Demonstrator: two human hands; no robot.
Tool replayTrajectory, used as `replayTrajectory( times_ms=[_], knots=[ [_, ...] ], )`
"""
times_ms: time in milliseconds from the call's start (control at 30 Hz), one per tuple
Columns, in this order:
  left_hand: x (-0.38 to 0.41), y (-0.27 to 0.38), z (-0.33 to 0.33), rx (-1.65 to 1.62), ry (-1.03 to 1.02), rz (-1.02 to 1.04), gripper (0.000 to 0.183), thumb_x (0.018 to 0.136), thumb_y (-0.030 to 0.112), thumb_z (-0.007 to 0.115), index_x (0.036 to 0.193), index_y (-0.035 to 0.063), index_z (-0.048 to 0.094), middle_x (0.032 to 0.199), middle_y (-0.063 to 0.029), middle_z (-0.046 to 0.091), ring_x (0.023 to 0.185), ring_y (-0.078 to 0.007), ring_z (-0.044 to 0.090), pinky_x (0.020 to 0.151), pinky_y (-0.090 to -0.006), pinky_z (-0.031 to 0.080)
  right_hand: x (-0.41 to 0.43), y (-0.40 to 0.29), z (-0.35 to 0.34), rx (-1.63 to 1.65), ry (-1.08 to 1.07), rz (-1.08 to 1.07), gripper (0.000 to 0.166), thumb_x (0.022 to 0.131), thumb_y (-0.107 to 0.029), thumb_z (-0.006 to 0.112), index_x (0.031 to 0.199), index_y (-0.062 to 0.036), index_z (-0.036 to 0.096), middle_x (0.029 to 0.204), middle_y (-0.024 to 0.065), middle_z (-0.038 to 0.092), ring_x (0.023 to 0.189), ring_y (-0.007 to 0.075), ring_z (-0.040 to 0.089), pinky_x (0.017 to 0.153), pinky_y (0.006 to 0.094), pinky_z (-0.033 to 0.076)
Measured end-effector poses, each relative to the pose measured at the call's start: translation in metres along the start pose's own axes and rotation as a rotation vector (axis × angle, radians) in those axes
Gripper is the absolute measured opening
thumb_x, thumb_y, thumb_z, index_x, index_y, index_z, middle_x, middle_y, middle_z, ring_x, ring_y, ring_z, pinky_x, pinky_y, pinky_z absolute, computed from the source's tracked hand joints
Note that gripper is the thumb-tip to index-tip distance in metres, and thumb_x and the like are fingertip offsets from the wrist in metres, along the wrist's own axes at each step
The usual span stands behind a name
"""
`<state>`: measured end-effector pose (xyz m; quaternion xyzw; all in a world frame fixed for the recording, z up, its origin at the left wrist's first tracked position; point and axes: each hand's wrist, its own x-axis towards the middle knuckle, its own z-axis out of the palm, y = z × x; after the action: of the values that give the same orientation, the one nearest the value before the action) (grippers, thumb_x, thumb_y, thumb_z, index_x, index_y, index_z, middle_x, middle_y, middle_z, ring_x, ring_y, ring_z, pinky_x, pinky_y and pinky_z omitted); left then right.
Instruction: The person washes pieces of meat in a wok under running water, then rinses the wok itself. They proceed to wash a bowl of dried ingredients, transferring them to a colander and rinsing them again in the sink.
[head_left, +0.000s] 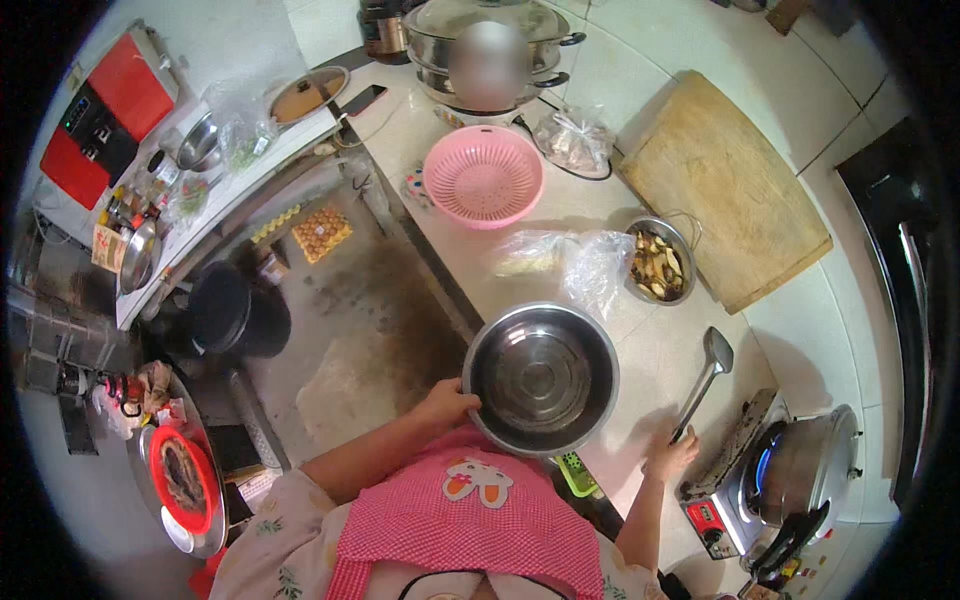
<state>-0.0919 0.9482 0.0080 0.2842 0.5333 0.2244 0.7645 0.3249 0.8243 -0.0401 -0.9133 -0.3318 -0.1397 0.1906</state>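
Note:
My left hand (448, 403) grips the left rim of a stainless steel basin (540, 379), held over the counter's front edge. The basin looks empty apart from a sheen on its bottom. My right hand (673, 451) is at the dark handle of a metal spatula (705, 379), whose blade points away from me on the counter; the fingers are partly spread, and whether they grip the handle I cannot tell. Beyond the basin are clear plastic bags (596, 262) and a steel bowl of sliced brown-and-pale food (661, 262). A pink plastic colander (484, 176) stands farther back.
On the right, a lidded pot (806, 465) sits over a blue flame on a gas stove (712, 517). A wooden cutting board (727, 195) leans on the tiled wall. A steamer (427, 56) stands at the back. A green plastic basket (576, 476) is under the basin's near side.

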Motion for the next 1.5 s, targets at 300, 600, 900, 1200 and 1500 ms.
replayTrajectory(
  times_ms=[300, 600, 900, 1200, 1500],
  knots=[
    [0.019, 0.012, 0.048, 0.112, -0.218, 0.032, 0.026, 0.073, 0.005, 0.059, 0.098, 0.0023, 0.059, 0.081, -0.0051, 0.061, 0.069, -0.0164, 0.057, 0.059, -0.0298, 0.046, 0.006, -0.004, -0.008, 0.726, -0.344, 0.059, 0.026, 0.087, -0.015, 0.055, 0.111, -0.0029, 0.052, 0.094, 0.0073, 0.050, 0.075, 0.0145, 0.049, 0.067, 0.0265, 0.044],
    [0.049, 0.018, 0.057, 0.278, -0.207, -0.082, 0.021, 0.073, 0.008, 0.061, 0.093, 0.0014, 0.059, 0.076, -0.0060, 0.059, 0.062, -0.0174, 0.056, 0.052, -0.0290, 0.044, 0.074, -0.059, -0.027, 1.230, -0.621, 0.462, 0.027, 0.089, -0.024, 0.054, 0.110, -0.0066, 0.053, 0.101, 0.0070, 0.059, 0.083, 0.0187, 0.060, 0.069, 0.0294, 0.048],
    [0.089, 0.021, 0.084, 0.052, -0.306, -0.074, 0.027, 0.081, 0.014, 0.065, 0.102, 0.0005, 0.055, 0.092, -0.0096, 0.059, 0.086, -0.0197, 0.058, 0.075, -0.0346, 0.050, 0.190, -0.159, 0.096, 1.443, -1.039, 0.721, 0.045, 0.091, -0.022, 0.048, 0.127, -0.0022, 0.032, 0.112, 0.0205, 0.048, 0.085, 0.0325, 0.056, 0.066, 0.0401, 0.051],
    [0.094, 0.114, -0.001, -0.133, 0.037, 0.304, 0.032, 0.087, 0.019, 0.057, 0.110, 0.0007, 0.046, 0.107, -0.0143, 0.053, 0.088, -0.0229, 0.060, 0.068, -0.0345, 0.053, 0.189, -0.204, 0.110, 1.364, -0.812, 0.669, 0.033, 0.079, 0.000, 0.041, 0.111, 0.0096, 0.043, 0.097, 0.0228, 0.056, 0.083, 0.0346, 0.060, 0.055, 0.0393, 0.056],
    [0.184, 0.234, -0.094, -0.253, 0.078, 0.226, 0.043, 0.082, 0.024, 0.059, 0.115, 0.0049, 0.038, 0.100, -0.0162, 0.057, 0.080, -0.0234, 0.061, 0.061, -0.0364, 0.054, 0.209, -0.242, 0.122, 1.323, -0.808, 0.495, 0.023, 0.079, -0.007, 0.050, 0.102, -0.0033, 0.050, 0.087, 0.0109, 0.058, 0.070, 0.0239, 0.060, 0.055, 0.0364, 0.051]
  ],
)
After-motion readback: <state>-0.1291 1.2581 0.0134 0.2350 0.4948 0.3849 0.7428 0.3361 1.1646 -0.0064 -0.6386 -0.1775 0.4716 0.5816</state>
